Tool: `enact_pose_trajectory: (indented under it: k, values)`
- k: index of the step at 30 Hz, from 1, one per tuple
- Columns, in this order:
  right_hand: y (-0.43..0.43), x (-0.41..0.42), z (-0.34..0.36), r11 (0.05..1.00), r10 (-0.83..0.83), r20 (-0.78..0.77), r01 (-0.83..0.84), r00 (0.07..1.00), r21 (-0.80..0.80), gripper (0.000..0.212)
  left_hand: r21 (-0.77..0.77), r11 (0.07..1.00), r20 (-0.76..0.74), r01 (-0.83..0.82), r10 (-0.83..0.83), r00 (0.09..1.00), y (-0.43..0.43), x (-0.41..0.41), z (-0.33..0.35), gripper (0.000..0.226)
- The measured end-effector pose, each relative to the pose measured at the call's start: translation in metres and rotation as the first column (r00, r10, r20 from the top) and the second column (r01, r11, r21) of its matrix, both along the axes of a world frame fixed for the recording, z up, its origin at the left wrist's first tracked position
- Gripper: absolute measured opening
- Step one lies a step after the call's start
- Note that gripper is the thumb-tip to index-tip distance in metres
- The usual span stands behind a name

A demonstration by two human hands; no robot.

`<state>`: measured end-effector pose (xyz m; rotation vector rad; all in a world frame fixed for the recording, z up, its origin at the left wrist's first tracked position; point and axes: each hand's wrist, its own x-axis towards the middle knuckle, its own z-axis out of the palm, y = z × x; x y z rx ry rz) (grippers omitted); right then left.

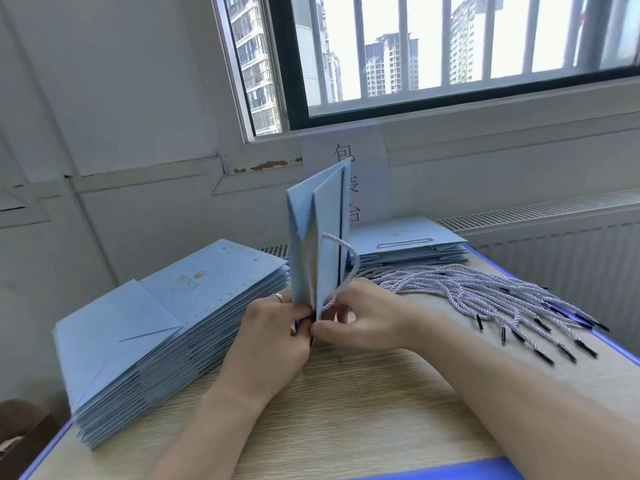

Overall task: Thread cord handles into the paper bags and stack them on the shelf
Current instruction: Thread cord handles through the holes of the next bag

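Note:
A light blue paper bag (320, 233) stands on edge at the middle of the table, its mouth end down by my hands. My left hand (273, 327) grips the bag's lower edge from the left. My right hand (356, 320) pinches a pale twisted cord (337, 258) at that same edge; the cord loops up along the bag's right face. A tall stack of flat blue bags (166, 327) lies to the left. A bundle of loose cords with black tips (485, 292) lies to the right.
A lower stack of bags with a cord handle showing (408, 244) sits at the back right of the wooden table (346, 410), which has a blue rim. A radiator (554, 251) and a barred window (450, 57) are behind.

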<state>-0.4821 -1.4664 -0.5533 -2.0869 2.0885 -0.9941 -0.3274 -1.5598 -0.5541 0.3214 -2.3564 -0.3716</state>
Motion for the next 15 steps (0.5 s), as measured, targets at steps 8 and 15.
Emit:
enact_pose_trajectory:
  k: [8,15]
  values:
    - [0.004,0.004,0.006,0.990,-0.045,0.027,0.048,0.999,-0.136,0.054,0.078,0.996,-0.051,0.031,-0.027,0.998,0.005,0.000,0.001,0.020]
    - [0.012,0.005,0.015,0.983,-0.129,0.007,0.129,0.992,-0.134,0.035,-0.022,0.998,-0.269,-0.060,0.052,0.962,0.011,0.003,0.007,0.028]
